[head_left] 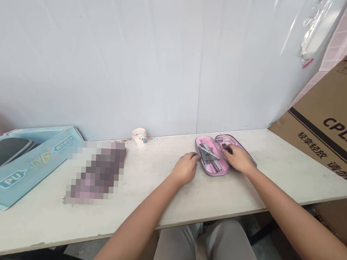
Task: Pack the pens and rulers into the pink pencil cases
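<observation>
An unzipped pencil case (pixel 206 171) with pink lining lies spread open on the white table. Its left half holds a dark set square (pixel 208 154) and several slim tools, rulers among them. My left hand (pixel 185 168) grips the case's left edge, fingers bent against the rim. Over the case's right half, my right hand (pixel 238 158) has thumb and fingers pinched together by something small and dark, too hidden to name. Its fingers cover part of that half's contents.
A paper cup (pixel 139 137) stands near the wall. Left of it are a pixelated dark and pink object (pixel 98 174) and a light blue box (pixel 32 169) with a dark rounded item inside. A large cardboard carton (pixel 322 126) leans at the right end of the table (pixel 163 207).
</observation>
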Demonstrator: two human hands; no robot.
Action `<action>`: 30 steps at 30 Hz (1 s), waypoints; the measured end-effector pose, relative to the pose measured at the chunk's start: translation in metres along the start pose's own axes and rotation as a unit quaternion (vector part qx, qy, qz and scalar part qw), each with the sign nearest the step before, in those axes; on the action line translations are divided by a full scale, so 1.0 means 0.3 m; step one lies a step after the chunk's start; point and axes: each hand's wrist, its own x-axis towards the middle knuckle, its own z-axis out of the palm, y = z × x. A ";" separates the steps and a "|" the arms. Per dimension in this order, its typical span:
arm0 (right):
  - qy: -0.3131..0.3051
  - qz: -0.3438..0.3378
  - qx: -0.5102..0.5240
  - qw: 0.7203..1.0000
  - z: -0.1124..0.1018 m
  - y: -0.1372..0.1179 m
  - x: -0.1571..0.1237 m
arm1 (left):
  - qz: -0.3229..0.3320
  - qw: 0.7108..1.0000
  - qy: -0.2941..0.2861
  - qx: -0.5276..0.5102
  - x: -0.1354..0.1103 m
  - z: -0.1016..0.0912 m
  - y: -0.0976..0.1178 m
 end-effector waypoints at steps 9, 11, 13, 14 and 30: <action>0.057 0.069 -0.093 0.992 -0.043 0.282 -0.044 | 0.067 0.990 -0.060 0.112 0.089 -0.034 0.030; 0.018 0.075 -0.086 0.993 -0.031 0.295 -0.041 | 0.091 0.987 -0.077 0.108 0.068 -0.050 0.038; -0.017 0.065 -0.070 0.995 -0.012 0.289 -0.021 | 0.105 0.985 -0.097 0.096 0.031 -0.063 0.054; -0.027 0.058 -0.059 0.996 -0.001 0.281 -0.005 | 0.108 0.985 -0.104 0.089 0.009 -0.069 0.066; -0.072 -0.076 0.356 0.928 0.105 0.123 0.158 | 0.110 0.980 -0.040 0.159 0.013 -0.112 0.177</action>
